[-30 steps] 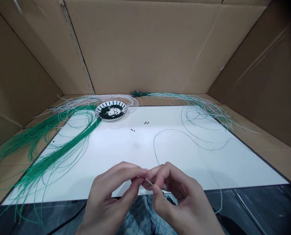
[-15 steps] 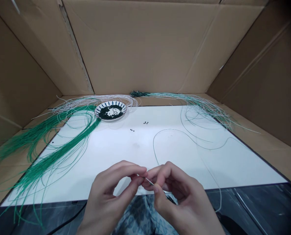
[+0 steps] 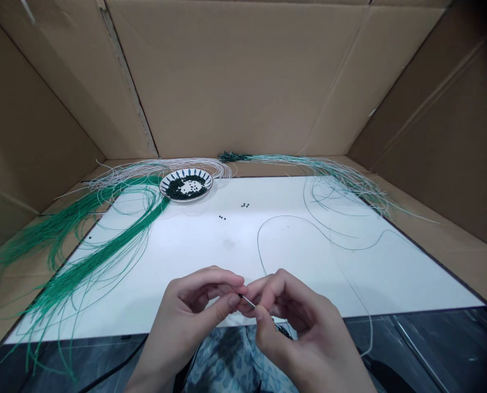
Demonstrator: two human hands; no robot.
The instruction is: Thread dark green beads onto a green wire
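Left hand (image 3: pixel 186 322) and right hand (image 3: pixel 300 327) met low over the white counter (image 3: pixel 210 256), each grip pinched closed on a thin beading wire (image 3: pixel 247 301), pale tip showing between them. Dark beads (image 3: pixel 284 330) sat just below the grip. A fine green strand (image 3: pixel 258 245) looped beyond it; loose green strands (image 3: pixel 91 267) lay left; a patterned dish (image 3: pixel 186 170) of beads sat far ahead.

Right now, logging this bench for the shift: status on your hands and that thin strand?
Left hand and right hand pinching, fingertips close. Thin metal tip between them; strand trails across white board. Dark beads under right hand.
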